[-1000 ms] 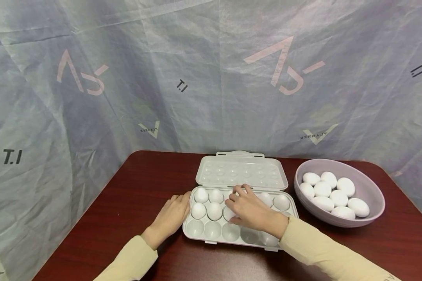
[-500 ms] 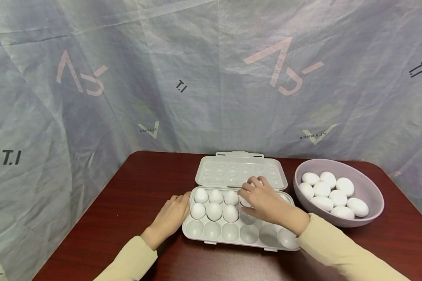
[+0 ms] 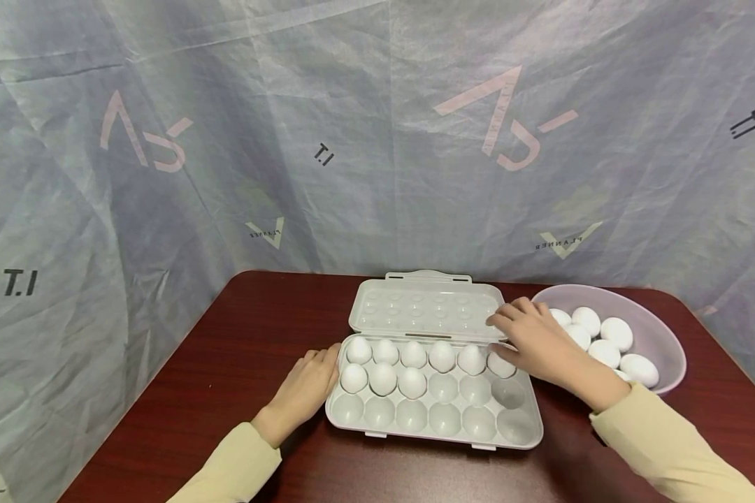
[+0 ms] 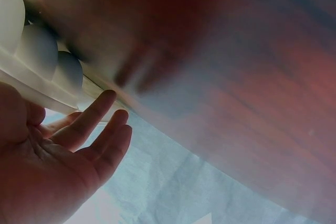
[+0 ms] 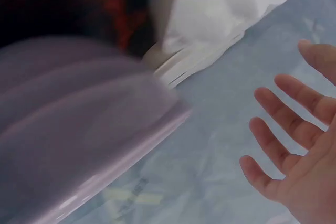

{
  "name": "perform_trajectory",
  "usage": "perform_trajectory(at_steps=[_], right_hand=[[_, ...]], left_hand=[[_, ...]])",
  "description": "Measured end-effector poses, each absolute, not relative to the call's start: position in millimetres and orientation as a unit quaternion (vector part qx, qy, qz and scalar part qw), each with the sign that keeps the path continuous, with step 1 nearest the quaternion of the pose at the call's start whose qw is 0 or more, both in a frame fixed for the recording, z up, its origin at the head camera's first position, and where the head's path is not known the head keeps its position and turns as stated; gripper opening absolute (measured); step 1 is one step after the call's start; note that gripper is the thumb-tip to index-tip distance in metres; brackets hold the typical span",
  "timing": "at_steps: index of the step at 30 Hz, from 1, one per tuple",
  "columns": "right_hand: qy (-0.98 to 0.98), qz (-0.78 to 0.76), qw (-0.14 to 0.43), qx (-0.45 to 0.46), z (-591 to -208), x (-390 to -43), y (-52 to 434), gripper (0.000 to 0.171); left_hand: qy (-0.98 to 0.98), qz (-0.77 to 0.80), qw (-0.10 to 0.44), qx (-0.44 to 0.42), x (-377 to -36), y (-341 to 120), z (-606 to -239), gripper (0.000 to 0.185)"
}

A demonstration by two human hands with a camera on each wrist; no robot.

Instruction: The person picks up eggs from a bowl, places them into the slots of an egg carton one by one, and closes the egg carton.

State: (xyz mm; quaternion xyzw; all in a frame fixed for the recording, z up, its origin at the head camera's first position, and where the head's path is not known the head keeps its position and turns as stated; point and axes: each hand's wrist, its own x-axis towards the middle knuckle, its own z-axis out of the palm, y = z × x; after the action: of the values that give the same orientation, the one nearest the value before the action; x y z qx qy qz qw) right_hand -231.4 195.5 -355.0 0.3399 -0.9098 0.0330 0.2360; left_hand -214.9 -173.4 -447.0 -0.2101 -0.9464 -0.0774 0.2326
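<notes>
Currently mid-fill: egg tray [image 3: 434, 419] on the desk [image 3: 239, 391], near row empty, middle row three eggs at left, far row of eggs [image 3: 442, 355] full. Left hand [image 3: 308, 388] rests flat against the tray's left end, fingers straight, holding nothing. Right hand [image 3: 535, 342] is between tray and bowl [image 3: 663, 349], fingers spread, empty. My read: reaching for another egg [image 3: 616, 333]; it calls for a light pinch, then the fourth middle cup.
</notes>
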Motion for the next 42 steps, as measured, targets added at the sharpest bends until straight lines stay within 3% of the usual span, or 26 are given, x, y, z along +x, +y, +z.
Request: perform_trajectory(at_steps=[17, 42], right_hand=[[-0.951, 0.051, 0.188, 0.241, -366, -241, 265, 0.024], [-0.970, 0.043, 0.124, 0.207, -391, -258, 278, 0.038]], left_hand=[[-0.944, -0.076, 0.240, -0.213, -216, -174, -449, 0.025], [-0.944, -0.079, 0.236, -0.216, -215, -174, -447, 0.022]])
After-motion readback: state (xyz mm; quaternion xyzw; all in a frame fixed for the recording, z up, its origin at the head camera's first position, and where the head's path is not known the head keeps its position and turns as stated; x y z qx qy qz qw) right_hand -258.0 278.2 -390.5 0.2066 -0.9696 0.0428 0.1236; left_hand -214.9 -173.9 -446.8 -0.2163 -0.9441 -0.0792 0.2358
